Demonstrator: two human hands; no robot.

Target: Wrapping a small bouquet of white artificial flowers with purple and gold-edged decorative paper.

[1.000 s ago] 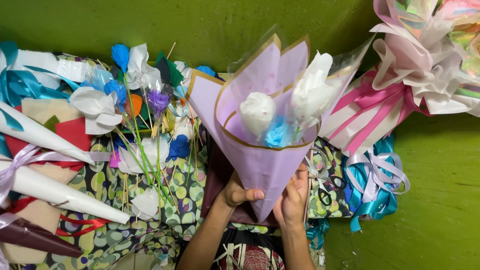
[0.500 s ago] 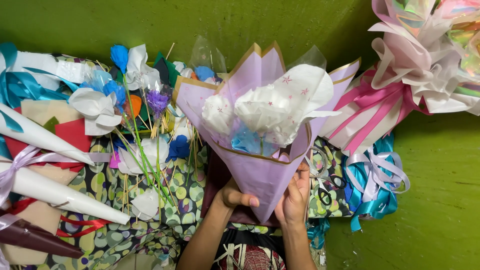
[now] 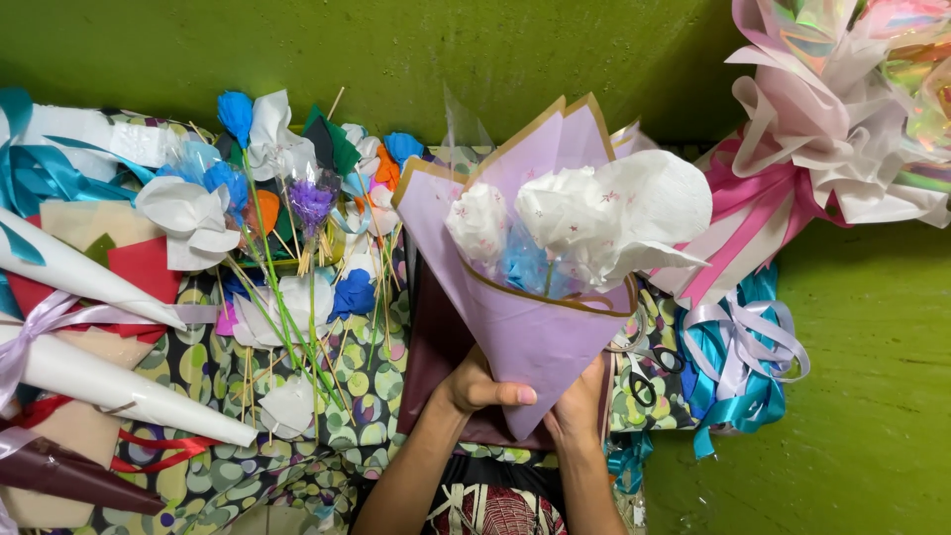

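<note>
I hold a bouquet (image 3: 540,263) wrapped in lilac paper with a tan edge, upright in front of me. Inside it are white paper flowers, blue tissue and clear film. My left hand (image 3: 480,384) grips the bottom of the cone from the left, thumb across the front. At the cone's tip, my right hand (image 3: 580,406) clasps it from the right. A dark maroon sheet (image 3: 436,347) lies under the bouquet.
Loose paper flowers on sticks (image 3: 287,228) lie on a spotted cloth (image 3: 203,372) to the left. White and maroon paper cones (image 3: 109,381) are at far left. Finished bouquets with pink (image 3: 802,168) and teal ribbons (image 3: 738,372) lie right. Scissors (image 3: 649,372) rest beside my right hand.
The bouquet has turned and tilted in my hands, so the white flowers now face right and show more fully. Both hands stayed at the cone's base.
</note>
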